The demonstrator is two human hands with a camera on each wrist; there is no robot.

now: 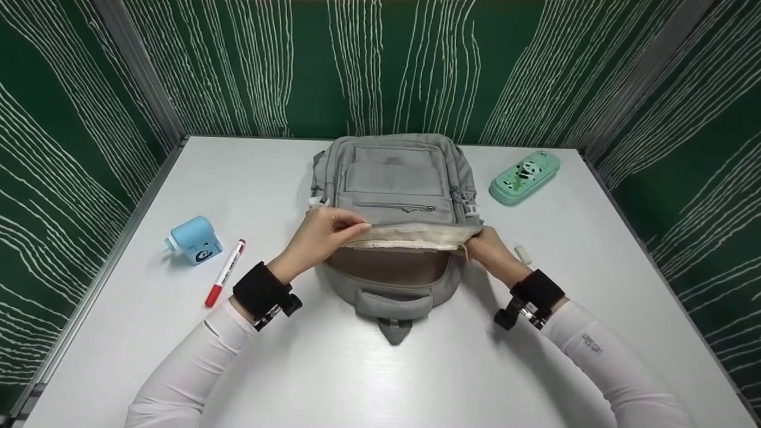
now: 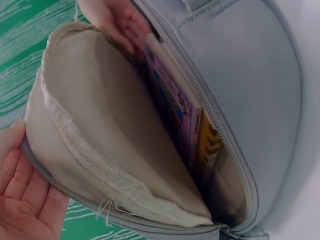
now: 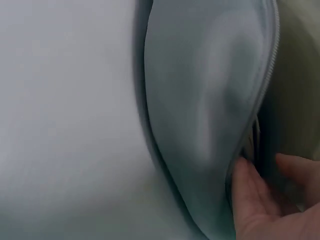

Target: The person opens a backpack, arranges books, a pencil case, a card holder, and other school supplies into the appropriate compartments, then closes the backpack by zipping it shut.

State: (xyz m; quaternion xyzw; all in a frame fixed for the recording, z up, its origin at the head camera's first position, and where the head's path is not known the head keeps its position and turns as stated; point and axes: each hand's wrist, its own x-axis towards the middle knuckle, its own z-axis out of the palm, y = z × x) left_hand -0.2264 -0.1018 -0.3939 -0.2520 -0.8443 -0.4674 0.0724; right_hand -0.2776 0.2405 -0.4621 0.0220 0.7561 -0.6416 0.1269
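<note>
A grey backpack [image 1: 392, 169] lies on the table, its main compartment unzipped at the near end. My left hand [image 1: 327, 233] pinches the edge of the beige-lined flap [image 2: 85, 95] between thumb and fingers, holding it up. At the opening's right side is my right hand [image 1: 489, 248], partly hidden by the flap. Its fingers [image 3: 252, 192] reach inside along the zipped edge, thumb apart from them. Inside stand a purple-covered book [image 2: 175, 107] and a yellow-and-black one [image 2: 207, 142], close to the right hand's fingers.
Left of the backpack are a light blue panda-printed object [image 1: 196, 241] and a red-and-white marker [image 1: 226, 273]. A green panda pencil case [image 1: 525, 177] lies at the back right. A small whitish block [image 1: 522, 255] is beside the right wrist. Green walls surround the white table [image 1: 380, 380].
</note>
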